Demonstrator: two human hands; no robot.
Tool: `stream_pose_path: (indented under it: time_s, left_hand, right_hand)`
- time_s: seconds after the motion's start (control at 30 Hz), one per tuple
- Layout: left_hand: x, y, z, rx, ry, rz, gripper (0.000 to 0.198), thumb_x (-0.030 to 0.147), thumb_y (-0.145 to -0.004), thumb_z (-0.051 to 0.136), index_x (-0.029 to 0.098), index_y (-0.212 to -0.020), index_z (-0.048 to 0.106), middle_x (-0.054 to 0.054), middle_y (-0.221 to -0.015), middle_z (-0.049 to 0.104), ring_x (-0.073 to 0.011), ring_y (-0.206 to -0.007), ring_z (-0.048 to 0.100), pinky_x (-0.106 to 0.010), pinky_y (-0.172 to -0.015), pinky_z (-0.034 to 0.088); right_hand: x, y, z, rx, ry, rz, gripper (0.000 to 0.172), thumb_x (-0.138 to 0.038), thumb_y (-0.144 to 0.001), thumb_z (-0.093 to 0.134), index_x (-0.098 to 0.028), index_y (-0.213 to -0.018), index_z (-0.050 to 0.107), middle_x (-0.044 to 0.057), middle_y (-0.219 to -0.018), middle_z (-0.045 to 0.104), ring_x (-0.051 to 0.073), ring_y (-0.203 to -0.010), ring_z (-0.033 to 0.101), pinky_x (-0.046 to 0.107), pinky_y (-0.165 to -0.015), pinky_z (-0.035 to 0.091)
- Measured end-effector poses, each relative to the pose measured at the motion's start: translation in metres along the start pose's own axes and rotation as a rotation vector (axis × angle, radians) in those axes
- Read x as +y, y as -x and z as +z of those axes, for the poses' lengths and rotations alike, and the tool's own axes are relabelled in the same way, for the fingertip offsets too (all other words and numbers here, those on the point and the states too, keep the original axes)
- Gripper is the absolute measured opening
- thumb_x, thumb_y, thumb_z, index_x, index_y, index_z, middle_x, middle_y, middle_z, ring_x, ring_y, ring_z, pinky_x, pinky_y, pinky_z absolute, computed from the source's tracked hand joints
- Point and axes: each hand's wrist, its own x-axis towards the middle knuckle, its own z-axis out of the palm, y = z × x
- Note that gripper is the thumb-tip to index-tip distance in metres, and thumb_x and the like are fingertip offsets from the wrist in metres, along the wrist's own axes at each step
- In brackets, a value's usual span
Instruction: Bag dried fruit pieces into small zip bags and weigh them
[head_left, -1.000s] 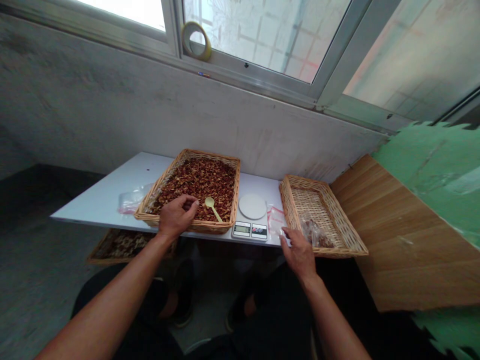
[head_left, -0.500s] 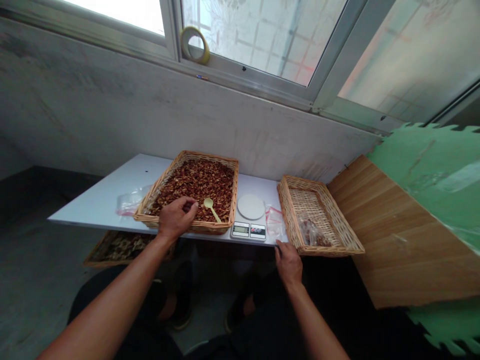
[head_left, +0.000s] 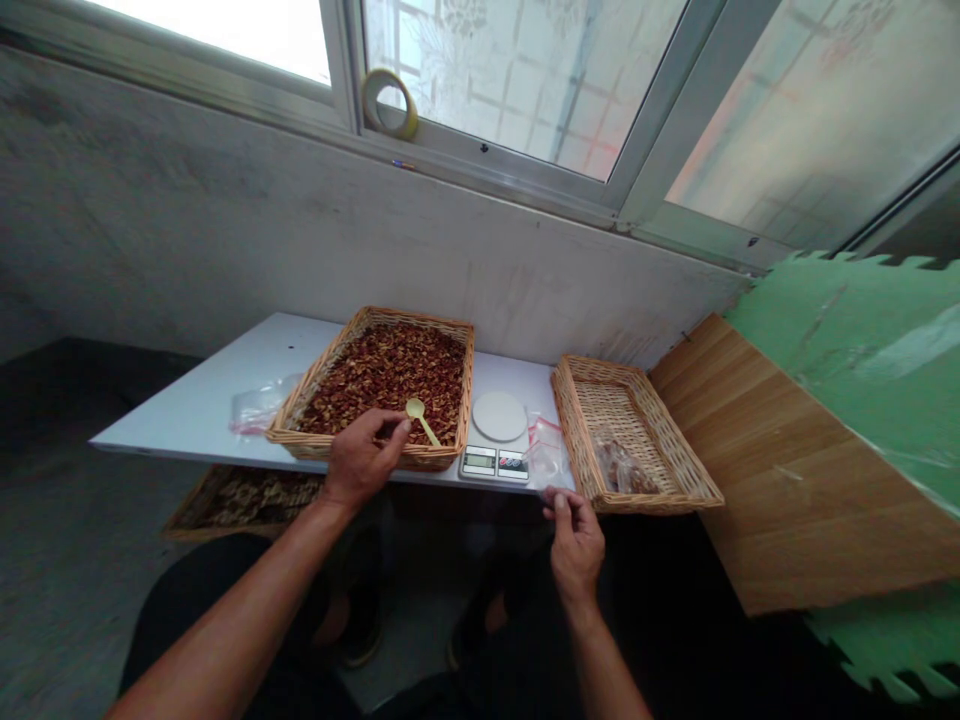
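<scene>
Rectangular wicker tray (head_left: 420, 322) is set on the white surface (head_left: 187, 430), heaped with reddish-brown dried pieces (head_left: 390, 380). The grip of the left hand (head_left: 364, 462) is closed beside a yellow plastic spoon (head_left: 415, 408), though clamping on it cannot be confirmed. The grip of the right hand (head_left: 574, 545) is pinched together just below a clear plastic bag (head_left: 544, 455).
</scene>
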Motion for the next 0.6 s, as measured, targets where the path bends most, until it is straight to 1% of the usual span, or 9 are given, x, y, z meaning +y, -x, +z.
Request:
stream_pose_path:
  time_s: [0.07,0.1,0.17,0.2,0.23,0.3,0.37,0.5,0.6]
  left_hand:
    - [0.021,0.026,0.013,-0.137,0.191,-0.093,0.031,0.048,-0.089,0.063,0.021,-0.098,0.074,-0.007,-0.102,0.076,-0.0239,-0.097,0.068,-0.035,-0.090,0.051]
    - [0.032,0.040,0.021,-0.258,0.332,-0.178,0.033,0.050,-0.088,0.064,0.022,-0.102,0.074,-0.008,-0.104,0.076,-0.0241,-0.098,0.069,-0.035,-0.090,0.051]
    - [0.051,0.067,0.039,-0.481,0.668,-0.427,0.046,0.057,-0.085,0.067,0.019,-0.111,0.073,-0.011,-0.104,0.076,-0.0244,-0.092,0.072,-0.035,-0.082,0.054]
    - [0.058,0.079,0.047,-0.566,0.811,-0.566,0.052,0.060,-0.083,0.069,0.018,-0.114,0.072,-0.013,-0.107,0.076,-0.0250,-0.091,0.072,-0.035,-0.079,0.055]
    - [0.064,0.088,0.054,-0.604,0.933,-0.691,0.054,0.061,-0.082,0.070,0.017,-0.114,0.072,-0.015,-0.111,0.075,-0.0249,-0.093,0.073,-0.035,-0.080,0.055]
    - [0.071,0.101,0.064,-0.599,1.115,-0.858,0.054,0.059,-0.080,0.074,0.015,-0.111,0.072,-0.016,-0.110,0.075,-0.0232,-0.091,0.073,-0.034,-0.080,0.055]
    - [0.073,0.107,0.068,-0.527,1.211,-0.942,0.049,0.053,-0.079,0.079,0.015,-0.108,0.072,-0.016,-0.106,0.075,-0.0211,-0.087,0.073,-0.032,-0.079,0.056]
    - [0.067,0.109,0.065,-0.318,1.265,-0.947,0.047,0.035,-0.075,0.086,0.018,-0.115,0.066,-0.010,-0.101,0.076,-0.0171,-0.084,0.072,-0.027,-0.076,0.056]
    - [0.063,0.108,0.059,-0.279,1.245,-0.895,0.055,0.031,-0.073,0.087,0.019,-0.120,0.063,-0.009,-0.105,0.076,-0.0181,-0.090,0.073,-0.028,-0.080,0.056]
  right_hand:
    - [-0.013,0.010,0.008,-0.068,-0.192,0.118,0.036,-0.053,-0.088,0.069,-0.019,-0.099,0.067,0.011,-0.102,0.076,0.027,-0.094,0.074,0.037,-0.077,0.059]
    - [-0.019,0.016,0.011,-0.102,-0.259,0.171,0.036,-0.053,-0.087,0.071,-0.019,-0.099,0.067,0.010,-0.101,0.076,0.026,-0.093,0.074,0.036,-0.075,0.060]
    - [-0.028,0.027,0.017,-0.176,-0.347,0.263,0.036,-0.052,-0.085,0.074,-0.020,-0.097,0.067,0.010,-0.102,0.076,0.025,-0.092,0.075,0.033,-0.072,0.060]
    - [-0.031,0.032,0.020,-0.214,-0.376,0.296,0.035,-0.052,-0.085,0.075,-0.020,-0.096,0.067,0.009,-0.102,0.076,0.024,-0.092,0.075,0.031,-0.071,0.060]
    - [-0.032,0.037,0.023,-0.252,-0.397,0.320,0.033,-0.051,-0.085,0.075,-0.020,-0.095,0.067,0.008,-0.101,0.076,0.023,-0.091,0.075,0.030,-0.070,0.059]
    - [-0.032,0.047,0.027,-0.323,-0.419,0.343,0.032,-0.050,-0.085,0.075,-0.021,-0.093,0.068,0.007,-0.098,0.076,0.022,-0.088,0.075,0.029,-0.069,0.059]
    - [-0.028,0.056,0.030,-0.374,-0.415,0.353,0.032,-0.050,-0.085,0.075,-0.020,-0.093,0.068,0.007,-0.094,0.076,0.022,-0.086,0.074,0.029,-0.068,0.059]
    - [-0.016,0.070,0.032,-0.413,-0.393,0.407,0.033,-0.050,-0.085,0.076,-0.019,-0.091,0.068,0.008,-0.095,0.076,0.022,-0.084,0.074,0.027,-0.066,0.058]
    - [-0.009,0.077,0.031,-0.412,-0.404,0.469,0.034,-0.051,-0.084,0.076,-0.019,-0.091,0.068,0.008,-0.094,0.076,0.022,-0.084,0.074,0.026,-0.065,0.057]
